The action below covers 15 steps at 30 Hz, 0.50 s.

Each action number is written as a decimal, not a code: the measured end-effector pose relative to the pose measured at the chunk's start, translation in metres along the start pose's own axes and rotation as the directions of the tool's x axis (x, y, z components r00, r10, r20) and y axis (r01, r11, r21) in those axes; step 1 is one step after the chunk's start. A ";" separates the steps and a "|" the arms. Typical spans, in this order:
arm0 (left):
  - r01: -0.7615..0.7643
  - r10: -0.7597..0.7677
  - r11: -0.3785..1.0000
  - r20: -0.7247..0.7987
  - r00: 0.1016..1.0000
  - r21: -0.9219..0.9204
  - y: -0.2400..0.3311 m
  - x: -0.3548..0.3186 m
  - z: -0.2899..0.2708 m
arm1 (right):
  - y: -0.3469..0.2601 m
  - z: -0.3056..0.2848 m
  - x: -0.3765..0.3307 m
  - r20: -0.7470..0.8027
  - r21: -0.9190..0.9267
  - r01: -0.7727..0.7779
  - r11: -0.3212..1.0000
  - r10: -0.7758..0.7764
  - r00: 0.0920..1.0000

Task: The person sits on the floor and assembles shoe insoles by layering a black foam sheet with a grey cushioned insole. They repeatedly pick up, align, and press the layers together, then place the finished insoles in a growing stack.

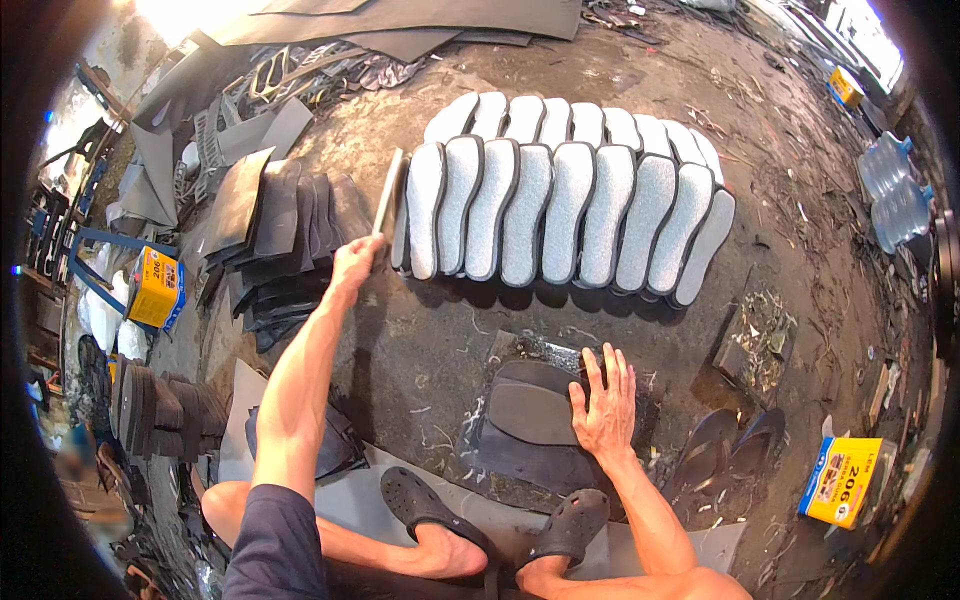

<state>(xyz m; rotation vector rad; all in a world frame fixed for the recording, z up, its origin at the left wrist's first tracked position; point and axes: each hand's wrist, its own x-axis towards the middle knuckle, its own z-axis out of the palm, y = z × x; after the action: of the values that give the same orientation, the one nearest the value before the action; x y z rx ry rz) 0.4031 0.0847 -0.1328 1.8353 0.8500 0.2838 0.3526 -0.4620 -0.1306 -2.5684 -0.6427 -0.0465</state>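
Observation:
My left hand [355,262] is closed on the lower end of a long, narrow, pale piece [389,192], held upright at the left end of the rows of soles. It may be a sole seen edge-on; I cannot tell. Several sole-shaped pieces with grey-white speckled faces and dark edges [573,212] stand in two leaning rows. Nearer me, my right hand [606,410] rests with fingers spread on the right end of a dark sole-shaped piece [530,412]. That piece lies over a dark sheet [525,459] on a low work surface.
Stacks of dark cut sheets [275,215] and dark soles [165,410] lie on the left. Yellow-and-blue boxes [848,482] stand at both sides. Black flip-flops [730,445] and a scrap-covered block [757,340] are on the right. A clear plastic bottle [893,190] stands farther off.

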 end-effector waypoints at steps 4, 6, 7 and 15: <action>0.129 -0.203 0.746 -0.039 0.978 -0.653 0.033 -0.005 -0.011 | 0.007 -0.003 -0.001 -0.057 0.005 0.010 1.000 -0.009 0.998; 0.052 -0.133 0.602 -0.036 0.990 -0.797 0.055 -0.032 -0.019 | 0.008 0.003 0.003 -0.102 0.074 0.034 0.997 -0.026 0.994; -0.007 -0.063 0.585 -0.053 0.997 -0.811 0.060 -0.046 -0.025 | 0.003 0.003 0.003 -0.127 0.119 0.040 0.992 -0.024 0.992; 0.233 -0.204 0.967 0.857 0.473 0.102 0.100 -0.292 0.094 | 0.004 -0.087 -0.002 -0.022 0.984 -0.033 0.177 0.302 0.953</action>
<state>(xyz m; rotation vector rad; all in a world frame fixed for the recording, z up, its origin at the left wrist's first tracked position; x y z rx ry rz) 0.2865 -0.1976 -0.0287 1.5071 0.3194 -0.7737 0.3600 -0.5070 -0.0562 -1.2498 -0.1283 0.1345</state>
